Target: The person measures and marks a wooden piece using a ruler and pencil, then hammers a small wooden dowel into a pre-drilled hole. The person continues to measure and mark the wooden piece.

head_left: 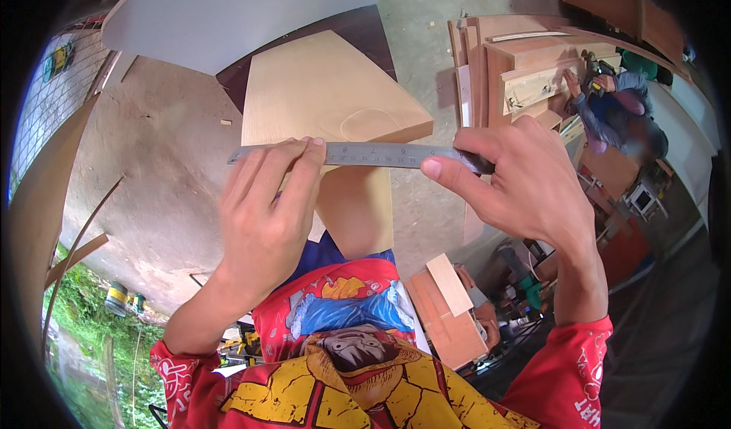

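Both of my hands hold a steel ruler (371, 156) stretched level across the middle of the view. Its left part lies under the fingers of my left hand (268, 208), which are bent over it and pressed close together. At the other end, my right hand (531, 181) pinches it between thumb and curled fingers. Just beyond the ruler lies a pale wooden board (320, 86) with an angled outline and a curved line drawn near its right corner. Below the ruler, a second pale wood piece (356, 212) reaches toward my shirt.
A dark red-brown panel (373, 37) and a large light grey sheet (228, 10) are at the far side. To the right, a person (620, 109) handles a tool beside stacked wooden boards (525, 71). More wood pieces (449, 296) lie at lower right. A thin strip (84, 235) stands at left.
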{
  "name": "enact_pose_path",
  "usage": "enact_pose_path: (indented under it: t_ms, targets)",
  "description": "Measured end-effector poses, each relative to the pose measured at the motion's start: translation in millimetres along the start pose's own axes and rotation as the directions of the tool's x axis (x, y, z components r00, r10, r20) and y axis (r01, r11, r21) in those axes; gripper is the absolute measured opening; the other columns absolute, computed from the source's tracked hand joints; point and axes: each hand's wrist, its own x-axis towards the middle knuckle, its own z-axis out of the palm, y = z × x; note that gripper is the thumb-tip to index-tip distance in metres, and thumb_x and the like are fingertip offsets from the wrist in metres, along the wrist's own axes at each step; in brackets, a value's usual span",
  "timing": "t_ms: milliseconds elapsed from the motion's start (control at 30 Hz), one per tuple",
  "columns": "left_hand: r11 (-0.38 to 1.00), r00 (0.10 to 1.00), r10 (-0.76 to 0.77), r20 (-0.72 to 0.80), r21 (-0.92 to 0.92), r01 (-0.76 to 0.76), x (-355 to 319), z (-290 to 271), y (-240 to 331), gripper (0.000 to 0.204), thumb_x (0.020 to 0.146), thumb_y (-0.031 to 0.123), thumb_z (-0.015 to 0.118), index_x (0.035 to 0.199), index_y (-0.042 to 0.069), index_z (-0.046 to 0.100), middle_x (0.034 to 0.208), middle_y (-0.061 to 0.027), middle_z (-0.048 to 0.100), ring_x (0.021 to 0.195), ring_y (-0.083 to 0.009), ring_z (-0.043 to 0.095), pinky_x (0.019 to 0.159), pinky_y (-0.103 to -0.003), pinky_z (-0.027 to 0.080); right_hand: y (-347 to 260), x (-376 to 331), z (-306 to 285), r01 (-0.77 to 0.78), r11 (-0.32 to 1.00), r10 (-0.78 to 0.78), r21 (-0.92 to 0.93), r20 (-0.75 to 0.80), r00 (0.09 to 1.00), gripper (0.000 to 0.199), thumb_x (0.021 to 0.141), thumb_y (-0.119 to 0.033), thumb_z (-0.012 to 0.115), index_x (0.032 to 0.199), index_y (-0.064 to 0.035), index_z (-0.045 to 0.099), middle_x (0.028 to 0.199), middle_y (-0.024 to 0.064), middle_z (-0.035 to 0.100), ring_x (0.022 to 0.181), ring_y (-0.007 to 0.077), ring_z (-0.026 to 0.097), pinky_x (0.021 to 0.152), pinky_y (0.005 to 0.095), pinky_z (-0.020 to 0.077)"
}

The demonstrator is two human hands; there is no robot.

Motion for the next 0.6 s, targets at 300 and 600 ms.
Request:
enact_pose_path:
  t_ms: [300, 600]
  targets:
    - [0.996, 0.998, 0.043, 0.046, 0.074, -0.047, 3.7, -5.2, 6.0, 0.039, 0.083, -0.004, 0.08, 0.122, -0.003, 0.079, 0.11, -0.013, 0.078, 0.1, -0.03, 0.078, 0.087, -0.04, 0.065, 18.5, 9.7, 6.7, 0.013, 0.996, -0.019, 0.09, 0.069, 0.997, 0.065, 0.105, -0.06, 0.072, 0.078, -0.0016, 0.076, 0.06, 0.0203, 0.059, 0.066, 0.0471, 0.066, 0.065, 0.0541, 0.0542]
    - [0.99, 0.995, 0.01, 0.095, 0.138, -0.023, 6.2, -10.7, 9.1, 0.038, 0.084, -0.003, 0.08, 0.122, -0.003, 0.079, 0.11, -0.0128, 0.078, 0.098, -0.0295, 0.077, 0.084, -0.039, 0.065, 44.7, 38.9, 18.7, 0.122, 0.992, -0.12, -0.027, 0.07, 0.99, 0.084, 0.102, -0.075, 0.065, 0.068, 0.0022, 0.072, 0.061, 0.0238, 0.06, 0.065, 0.0489, 0.066, 0.065, 0.0555, 0.0533]
